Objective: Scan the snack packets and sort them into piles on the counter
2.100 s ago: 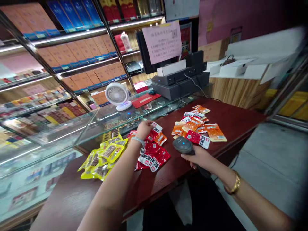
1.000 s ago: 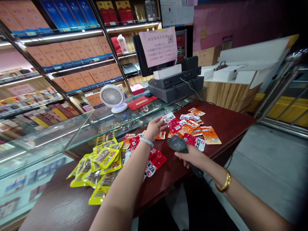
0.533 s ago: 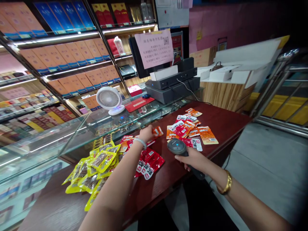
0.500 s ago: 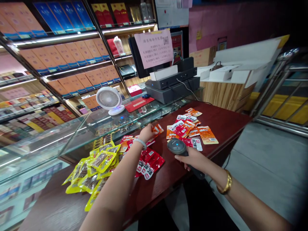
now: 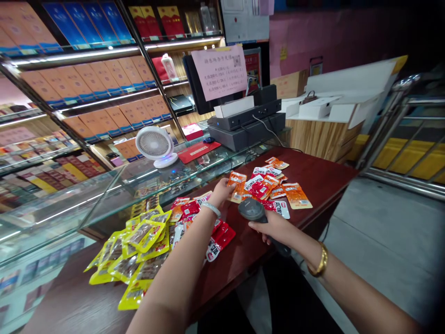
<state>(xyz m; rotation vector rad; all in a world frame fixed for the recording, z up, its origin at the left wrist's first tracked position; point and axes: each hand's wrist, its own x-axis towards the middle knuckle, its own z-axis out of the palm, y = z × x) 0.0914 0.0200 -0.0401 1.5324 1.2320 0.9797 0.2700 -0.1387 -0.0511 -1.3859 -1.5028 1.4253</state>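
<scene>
Running bare below the scanner [image 5: 251, 210], tabletop's near edge [image 5: 231, 280].

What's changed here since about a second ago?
The left hand let go of a red packet on the right pile, then took an orange packet and brought it right, to that pile. The right hand still holds the scanner; the yellow packets stayed put.

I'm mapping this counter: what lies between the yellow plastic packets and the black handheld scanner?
In the head view: mostly red glossy packets, partly hidden by the left forearm, then a strip of reddish tabletop beside the scanner.
</scene>
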